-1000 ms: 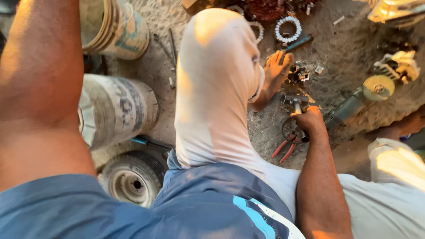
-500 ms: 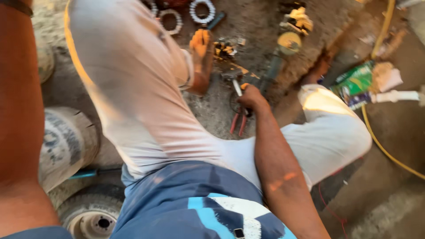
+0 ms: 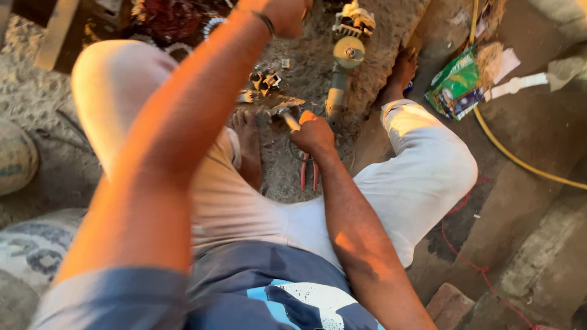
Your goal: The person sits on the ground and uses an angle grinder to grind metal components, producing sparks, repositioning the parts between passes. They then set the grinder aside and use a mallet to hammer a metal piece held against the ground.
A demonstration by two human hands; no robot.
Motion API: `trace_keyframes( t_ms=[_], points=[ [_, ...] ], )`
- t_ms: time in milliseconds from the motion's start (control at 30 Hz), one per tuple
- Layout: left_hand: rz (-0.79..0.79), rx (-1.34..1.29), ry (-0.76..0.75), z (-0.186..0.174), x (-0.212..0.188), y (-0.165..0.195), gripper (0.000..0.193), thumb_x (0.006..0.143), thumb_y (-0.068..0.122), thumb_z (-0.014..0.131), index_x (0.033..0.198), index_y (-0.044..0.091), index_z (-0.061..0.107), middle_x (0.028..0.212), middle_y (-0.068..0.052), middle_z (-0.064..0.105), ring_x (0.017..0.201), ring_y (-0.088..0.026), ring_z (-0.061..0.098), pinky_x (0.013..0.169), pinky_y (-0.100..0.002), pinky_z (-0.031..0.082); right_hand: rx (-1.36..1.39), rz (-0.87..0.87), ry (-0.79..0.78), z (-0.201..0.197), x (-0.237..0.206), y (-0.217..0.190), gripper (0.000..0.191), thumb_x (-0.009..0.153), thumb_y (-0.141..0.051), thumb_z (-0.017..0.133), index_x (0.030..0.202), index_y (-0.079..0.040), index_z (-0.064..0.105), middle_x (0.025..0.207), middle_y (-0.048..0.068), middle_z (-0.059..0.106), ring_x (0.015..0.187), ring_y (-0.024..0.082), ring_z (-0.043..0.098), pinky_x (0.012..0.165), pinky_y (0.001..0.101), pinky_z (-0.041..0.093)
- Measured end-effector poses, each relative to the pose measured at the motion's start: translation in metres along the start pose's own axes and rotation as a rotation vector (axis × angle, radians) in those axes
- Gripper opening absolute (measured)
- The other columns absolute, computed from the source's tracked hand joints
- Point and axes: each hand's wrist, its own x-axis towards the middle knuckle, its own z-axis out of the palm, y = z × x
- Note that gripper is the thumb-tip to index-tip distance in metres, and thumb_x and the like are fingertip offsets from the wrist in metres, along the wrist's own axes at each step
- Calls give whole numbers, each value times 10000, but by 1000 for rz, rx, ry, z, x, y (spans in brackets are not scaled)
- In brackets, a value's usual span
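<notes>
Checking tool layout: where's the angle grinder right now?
In the head view the angle grinder lies on the sandy ground top centre, just beyond the right hand, with the green packet off to its right.

Warm, low orange light falls from the left, glowing on the raised left arm [image 3: 165, 159] and pale trousers [image 3: 422, 171]. The ground [image 3: 538, 201] at right lies in dim shadow. The near arm and shirt are soft with blur.
</notes>
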Motion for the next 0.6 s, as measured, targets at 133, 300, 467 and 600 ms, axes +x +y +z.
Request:
trace_keyframes(
  t_ms=[133,300,467,600],
  points=[
    [-111,47,-6,84,23,10,229,756,75,720,983,89,747,1050,-197,709,993,-393,676,820,-505,574,417,224,187,-9,2,-15,470,763,-391,788,1047,-26,705,1001,211,727,960,397,697,822,475,567],
    [-192,-17,38,165,9,1,208,865,88,601,1032,64,723,1187,-174,636,1137,-373,591,946,-516,467,416,196,177,-41,7,-25,439,803,-398,757,1044,-33,723,947,236,736,914,421,706,813,521,558],
    [-168,81,84,185,19,5,185,954,122,575,1045,56,722,1281,-181,632,1179,-354,598,960,-494,477,441,187,113,-56,20,-27,446,803,-428,748,1032,-46,727,899,225,748,877,412,727,806,503,571],
    [-242,-64,163,172,20,5,173,916,155,586,994,79,720,1314,-214,618,1149,-393,589,949,-507,466,360,145,116,-33,26,-37,397,813,-390,739,1066,-84,744,920,253,732,891,446,703,774,545,547]
  ],
)
